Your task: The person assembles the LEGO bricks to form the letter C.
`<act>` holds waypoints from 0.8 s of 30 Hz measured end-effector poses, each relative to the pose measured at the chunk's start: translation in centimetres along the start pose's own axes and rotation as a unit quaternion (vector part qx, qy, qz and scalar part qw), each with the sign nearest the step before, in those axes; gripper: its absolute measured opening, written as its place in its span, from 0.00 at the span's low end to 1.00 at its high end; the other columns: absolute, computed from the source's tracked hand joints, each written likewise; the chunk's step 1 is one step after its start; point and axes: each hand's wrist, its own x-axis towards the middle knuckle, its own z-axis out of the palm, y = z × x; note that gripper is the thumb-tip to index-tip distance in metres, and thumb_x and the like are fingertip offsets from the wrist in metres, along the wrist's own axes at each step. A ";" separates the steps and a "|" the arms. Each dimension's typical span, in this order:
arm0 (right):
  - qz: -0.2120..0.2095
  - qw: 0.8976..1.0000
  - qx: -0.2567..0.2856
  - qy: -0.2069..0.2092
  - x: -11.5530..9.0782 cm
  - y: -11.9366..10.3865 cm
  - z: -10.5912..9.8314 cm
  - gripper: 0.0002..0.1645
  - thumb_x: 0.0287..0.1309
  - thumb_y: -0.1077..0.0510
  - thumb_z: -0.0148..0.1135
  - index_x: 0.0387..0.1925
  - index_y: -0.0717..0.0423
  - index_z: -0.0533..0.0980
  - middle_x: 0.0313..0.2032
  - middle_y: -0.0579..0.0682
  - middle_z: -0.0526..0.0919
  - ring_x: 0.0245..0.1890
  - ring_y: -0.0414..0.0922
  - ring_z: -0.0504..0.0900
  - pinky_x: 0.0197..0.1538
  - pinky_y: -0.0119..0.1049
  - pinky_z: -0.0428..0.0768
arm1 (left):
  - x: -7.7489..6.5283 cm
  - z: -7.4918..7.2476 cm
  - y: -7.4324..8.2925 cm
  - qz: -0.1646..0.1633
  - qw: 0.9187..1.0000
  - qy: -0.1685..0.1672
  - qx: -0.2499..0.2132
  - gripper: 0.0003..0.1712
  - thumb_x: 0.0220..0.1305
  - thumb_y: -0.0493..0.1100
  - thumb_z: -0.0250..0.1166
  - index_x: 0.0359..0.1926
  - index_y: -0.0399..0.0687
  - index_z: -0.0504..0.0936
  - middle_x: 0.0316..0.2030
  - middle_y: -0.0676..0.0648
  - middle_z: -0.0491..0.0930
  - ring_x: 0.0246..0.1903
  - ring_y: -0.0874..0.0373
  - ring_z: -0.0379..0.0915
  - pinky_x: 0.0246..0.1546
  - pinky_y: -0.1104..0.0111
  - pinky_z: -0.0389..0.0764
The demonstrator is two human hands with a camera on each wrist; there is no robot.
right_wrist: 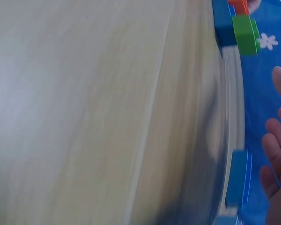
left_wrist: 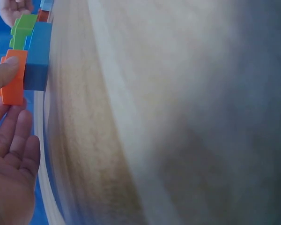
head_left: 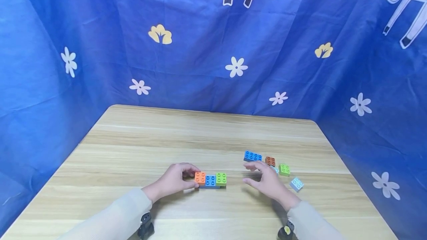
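Observation:
A blue brick (head_left: 210, 180) on the table carries an orange brick (head_left: 200, 178) at its left end and a lime green brick (head_left: 221, 178) at its right end, with bare blue studs between them. My left hand (head_left: 175, 180) pinches the orange brick, its thumb (left_wrist: 7, 70) on one side and fingers on the other. To the right of this assembly, my right hand (head_left: 265, 182) hovers with spread, loosely bent fingers, holding nothing. Just beyond its fingertips lies a long blue brick (head_left: 252, 156). A light blue brick (head_left: 274, 169) is partly hidden behind that hand.
Around the right hand lie a brown brick (head_left: 270, 161), another lime green brick (head_left: 284, 169) and a pale blue brick (head_left: 297, 184). The wood-grain table (head_left: 150, 132) ends at a blue patterned curtain (head_left: 200, 66) at the back and sides.

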 end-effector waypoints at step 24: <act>0.062 0.988 -0.081 0.116 -5.3 5.9 -6.0 0.28 0.43 0.56 0.77 0.48 0.56 0.78 0.40 0.49 0.82 0.41 0.45 0.77 0.43 0.49 0.79 | 0.0 0.0 0.0 -0.001 1.000 -0.001 -0.002 0.20 0.47 0.40 0.75 0.43 0.44 0.82 0.38 0.54 0.81 0.38 0.57 0.77 0.43 0.66 0.79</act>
